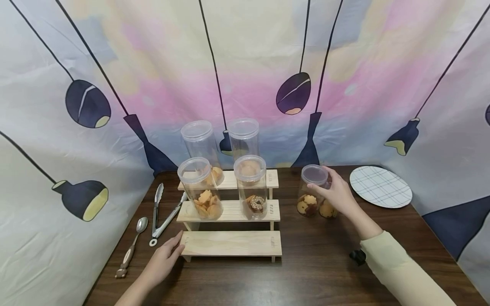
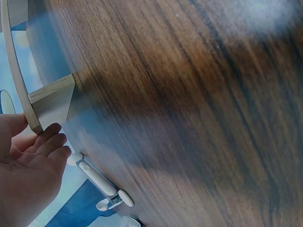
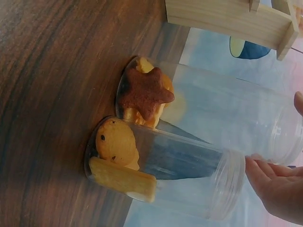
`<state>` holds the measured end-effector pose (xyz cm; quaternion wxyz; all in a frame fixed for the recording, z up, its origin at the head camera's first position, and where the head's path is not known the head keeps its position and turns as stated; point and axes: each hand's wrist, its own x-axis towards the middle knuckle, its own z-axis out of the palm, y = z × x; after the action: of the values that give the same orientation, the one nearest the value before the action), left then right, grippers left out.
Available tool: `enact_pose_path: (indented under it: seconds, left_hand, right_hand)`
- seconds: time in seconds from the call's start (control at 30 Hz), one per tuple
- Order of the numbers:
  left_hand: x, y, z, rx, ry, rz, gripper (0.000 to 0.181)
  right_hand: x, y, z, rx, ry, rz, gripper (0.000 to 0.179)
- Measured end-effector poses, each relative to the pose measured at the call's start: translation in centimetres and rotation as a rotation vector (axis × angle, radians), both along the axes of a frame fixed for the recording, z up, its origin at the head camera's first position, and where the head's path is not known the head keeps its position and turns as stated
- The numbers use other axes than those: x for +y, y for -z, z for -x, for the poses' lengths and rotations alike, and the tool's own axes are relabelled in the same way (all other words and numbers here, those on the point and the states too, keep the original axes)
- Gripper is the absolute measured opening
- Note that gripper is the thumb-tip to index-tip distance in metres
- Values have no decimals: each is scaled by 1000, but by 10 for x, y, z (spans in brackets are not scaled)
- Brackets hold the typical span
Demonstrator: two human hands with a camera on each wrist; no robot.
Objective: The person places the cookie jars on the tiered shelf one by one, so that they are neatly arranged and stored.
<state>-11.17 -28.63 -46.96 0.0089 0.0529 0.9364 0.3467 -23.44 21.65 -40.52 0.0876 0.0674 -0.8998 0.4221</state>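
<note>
Your left hand pinches the left end of the wooden rack at its lowest tier, thumb on one face of the board and fingers curled at the other. Your right hand, out of a pale sleeve, grips a lidded clear jar near its top, to the right of the rack; whether its base bears fully on the wood is hard to judge. A dark star-shaped biscuit lies against the wall of that jar (the right wrist view shows it best). Just beside it stands a second jar, holding a round biscuit and a bar-shaped biscuit.

On the rack's middle tier, you face a left jar of golden biscuits and a right jar with a sprinkled ring. Two more jars stand behind them on the top tier. Left of the rack lie metal tongs and a spoon; at the far right rests a checked plate. Beyond the dark wooden table hangs a pastel cloth printed with lamps.
</note>
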Motion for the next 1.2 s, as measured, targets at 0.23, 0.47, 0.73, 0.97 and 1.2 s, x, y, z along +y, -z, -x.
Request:
enact_pose_path:
  seconds: [0.23, 0.47, 0.73, 0.97, 1.2]
  left_hand:
    - [1, 0, -1, 7, -2, 3, 52]
    - [0, -1, 0, -8, 0, 4, 52]
    - [-1, -1, 1, -40, 0, -1, 53]
    - [1, -1, 1, -28, 8, 1, 53]
    - [1, -1, 0, 7, 5, 2, 51]
  right_hand:
    - [0, -1, -7, 7, -9, 55, 90]
    - [0, -3, -20, 75, -8, 86, 85]
    - [-6, -11, -41, 126, 12, 86, 83]
    - [-9, -21, -59, 168, 9, 58, 80]
    - [-13, -33, -79, 176, -27, 22, 78]
